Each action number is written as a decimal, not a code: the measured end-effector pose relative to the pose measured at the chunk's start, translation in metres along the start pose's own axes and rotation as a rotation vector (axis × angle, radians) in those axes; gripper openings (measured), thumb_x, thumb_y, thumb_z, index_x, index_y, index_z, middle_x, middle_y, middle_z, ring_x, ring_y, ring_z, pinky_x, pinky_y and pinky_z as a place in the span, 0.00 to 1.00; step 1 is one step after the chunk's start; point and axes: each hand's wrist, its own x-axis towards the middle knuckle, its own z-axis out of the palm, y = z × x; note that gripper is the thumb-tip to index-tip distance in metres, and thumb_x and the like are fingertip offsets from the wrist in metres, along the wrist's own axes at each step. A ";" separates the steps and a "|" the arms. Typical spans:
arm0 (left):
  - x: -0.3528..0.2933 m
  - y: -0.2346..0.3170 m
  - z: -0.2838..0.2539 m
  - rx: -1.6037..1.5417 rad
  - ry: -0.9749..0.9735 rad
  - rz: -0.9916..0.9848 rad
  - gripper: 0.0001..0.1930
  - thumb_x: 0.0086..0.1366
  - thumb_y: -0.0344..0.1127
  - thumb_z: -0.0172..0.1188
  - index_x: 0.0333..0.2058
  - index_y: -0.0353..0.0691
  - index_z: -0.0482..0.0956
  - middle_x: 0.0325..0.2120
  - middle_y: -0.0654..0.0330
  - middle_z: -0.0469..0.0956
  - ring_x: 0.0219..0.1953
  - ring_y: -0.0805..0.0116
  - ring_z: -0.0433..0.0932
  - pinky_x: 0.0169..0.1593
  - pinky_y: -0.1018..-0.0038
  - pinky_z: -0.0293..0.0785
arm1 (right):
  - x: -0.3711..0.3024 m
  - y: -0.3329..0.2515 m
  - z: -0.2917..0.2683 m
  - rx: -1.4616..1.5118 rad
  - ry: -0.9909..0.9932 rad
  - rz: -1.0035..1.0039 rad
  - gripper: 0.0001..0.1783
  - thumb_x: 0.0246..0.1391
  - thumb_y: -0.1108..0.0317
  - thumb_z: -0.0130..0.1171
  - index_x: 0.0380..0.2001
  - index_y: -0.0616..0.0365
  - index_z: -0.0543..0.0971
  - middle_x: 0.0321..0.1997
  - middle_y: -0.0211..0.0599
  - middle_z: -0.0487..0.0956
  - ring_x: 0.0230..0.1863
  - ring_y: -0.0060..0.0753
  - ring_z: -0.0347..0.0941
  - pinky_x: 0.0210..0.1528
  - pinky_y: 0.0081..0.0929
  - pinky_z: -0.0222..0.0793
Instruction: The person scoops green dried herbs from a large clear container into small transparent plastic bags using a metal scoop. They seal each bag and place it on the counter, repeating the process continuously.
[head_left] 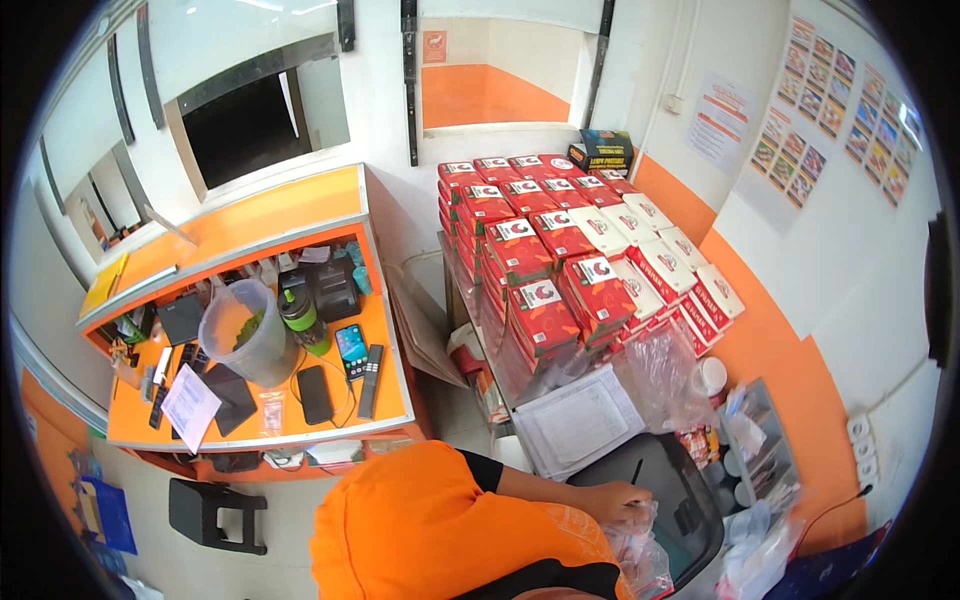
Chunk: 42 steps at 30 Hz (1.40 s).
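A person in an orange shirt (400, 525) leans in from the lower edge, left hand (620, 502) extended toward five o'clock of the scene, its fingers drawn together on a clear plastic bag (640, 555). The bag hangs just below them, over the near edge of a dark plastic container (672, 475); a slim dark stick (637, 468) rises beside the fingers, though whether they grip it cannot be told. The right hand is out of view, and the state of its fingers cannot be told.

Taking the left hand as the clock's centre, a sheaf of printed forms (580, 420) lies near at eleven o'clock, beside loose crumpled clear plastic (660, 375) toward one o'clock. A gray organizer bin (785, 425) filled with packets sits at two o'clock. Farther off, between eleven and twelve, red cartons (520, 258) stand in tall stacks, bordered by white-topped cartons (660, 260).

Well apart at ten o'clock, an orange counter (290, 205) carries a translucent bucket (235, 335), a green-and-black bottle (302, 322) and two smartphones (352, 350). A black stool (205, 510) stands on the floor at nine o'clock.
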 end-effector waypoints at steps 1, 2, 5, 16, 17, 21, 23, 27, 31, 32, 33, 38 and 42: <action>0.004 -0.002 -0.007 0.011 0.060 0.018 0.17 0.71 0.46 0.57 0.37 0.35 0.75 0.32 0.54 0.76 0.37 0.61 0.77 0.45 0.62 0.73 | -0.003 0.001 -0.010 -0.002 0.052 0.006 0.28 0.67 0.56 0.56 0.62 0.62 0.68 0.60 0.41 0.72 0.58 0.34 0.70 0.59 0.34 0.67; 0.003 -0.012 -0.027 -0.013 0.244 0.100 0.15 0.72 0.45 0.56 0.38 0.36 0.75 0.33 0.55 0.76 0.37 0.62 0.77 0.44 0.63 0.73 | 0.005 0.001 -0.017 -0.009 0.059 0.008 0.27 0.67 0.56 0.56 0.62 0.61 0.68 0.59 0.41 0.73 0.57 0.33 0.71 0.58 0.34 0.68; 0.017 -0.059 -0.065 -0.227 0.455 -0.180 0.07 0.74 0.38 0.51 0.40 0.43 0.75 0.37 0.65 0.72 0.44 0.72 0.72 0.49 0.70 0.71 | -0.028 0.008 -0.054 0.057 0.300 -0.067 0.24 0.68 0.58 0.56 0.59 0.61 0.70 0.55 0.40 0.76 0.53 0.32 0.74 0.54 0.32 0.71; 0.050 -0.148 -0.155 -1.020 0.762 -0.202 0.23 0.77 0.55 0.46 0.61 0.48 0.65 0.59 0.60 0.69 0.57 0.61 0.73 0.58 0.63 0.72 | -0.074 -0.078 -0.053 0.247 1.041 -0.272 0.22 0.70 0.63 0.53 0.64 0.54 0.66 0.54 0.34 0.78 0.48 0.26 0.77 0.39 0.26 0.77; 0.059 -0.155 -0.157 -1.105 0.770 -0.171 0.26 0.76 0.56 0.48 0.64 0.49 0.62 0.64 0.59 0.66 0.61 0.60 0.70 0.61 0.62 0.70 | -0.080 -0.077 -0.051 0.254 1.032 -0.253 0.22 0.70 0.63 0.53 0.63 0.54 0.67 0.53 0.33 0.78 0.47 0.26 0.77 0.38 0.26 0.77; 0.092 -0.146 -0.172 -1.176 0.636 -0.435 0.47 0.68 0.61 0.58 0.74 0.46 0.43 0.74 0.59 0.44 0.73 0.58 0.51 0.71 0.58 0.55 | -0.085 -0.072 -0.039 0.359 1.026 -0.240 0.21 0.68 0.65 0.53 0.61 0.57 0.68 0.53 0.36 0.79 0.46 0.29 0.79 0.38 0.28 0.79; 0.097 -0.128 -0.162 -1.035 0.468 -0.622 0.48 0.68 0.61 0.59 0.74 0.44 0.43 0.75 0.57 0.43 0.72 0.56 0.53 0.70 0.58 0.55 | -0.084 -0.065 -0.034 0.385 0.984 -0.207 0.21 0.68 0.67 0.53 0.62 0.58 0.69 0.54 0.38 0.79 0.47 0.32 0.80 0.38 0.31 0.81; 0.081 -0.122 -0.130 -0.806 0.038 -0.679 0.51 0.67 0.61 0.60 0.75 0.46 0.40 0.75 0.53 0.42 0.73 0.51 0.54 0.72 0.56 0.52 | -0.077 -0.051 -0.021 0.240 0.752 -0.084 0.22 0.65 0.73 0.56 0.60 0.60 0.70 0.52 0.38 0.80 0.48 0.28 0.78 0.45 0.28 0.78; 0.047 -0.034 -0.078 -0.536 -0.509 -0.347 0.52 0.68 0.58 0.61 0.75 0.46 0.36 0.75 0.49 0.45 0.75 0.50 0.49 0.73 0.55 0.50 | -0.050 -0.038 0.013 0.166 0.535 -0.122 0.17 0.59 0.80 0.63 0.48 0.57 0.70 0.44 0.31 0.80 0.45 0.21 0.76 0.47 0.21 0.73; 0.034 -0.021 -0.068 -0.524 -0.613 -0.262 0.52 0.68 0.56 0.62 0.75 0.45 0.35 0.75 0.48 0.45 0.76 0.52 0.46 0.74 0.55 0.49 | -0.042 -0.030 0.018 0.177 0.491 -0.106 0.16 0.59 0.80 0.63 0.45 0.57 0.69 0.41 0.30 0.79 0.43 0.19 0.76 0.45 0.21 0.73; 0.021 -0.023 -0.050 -0.452 -0.546 -0.173 0.47 0.67 0.52 0.64 0.73 0.40 0.46 0.69 0.49 0.59 0.71 0.58 0.60 0.70 0.62 0.58 | -0.034 -0.020 0.021 0.125 0.443 -0.061 0.13 0.61 0.77 0.63 0.44 0.56 0.69 0.38 0.28 0.77 0.39 0.17 0.75 0.41 0.19 0.71; -0.005 -0.015 -0.028 -0.154 -0.477 -0.351 0.28 0.65 0.49 0.67 0.57 0.38 0.72 0.46 0.53 0.81 0.46 0.67 0.80 0.50 0.73 0.75 | -0.018 -0.036 0.023 0.032 0.292 -0.142 0.05 0.65 0.73 0.60 0.41 0.59 0.74 0.36 0.28 0.77 0.37 0.16 0.73 0.39 0.18 0.70; -0.016 0.021 -0.033 0.190 -0.515 -0.383 0.22 0.65 0.42 0.68 0.50 0.36 0.72 0.42 0.55 0.81 0.41 0.69 0.82 0.45 0.72 0.79 | -0.031 -0.071 0.012 -0.156 0.103 -0.139 0.02 0.64 0.74 0.60 0.37 0.61 0.78 0.35 0.28 0.77 0.36 0.16 0.73 0.40 0.18 0.71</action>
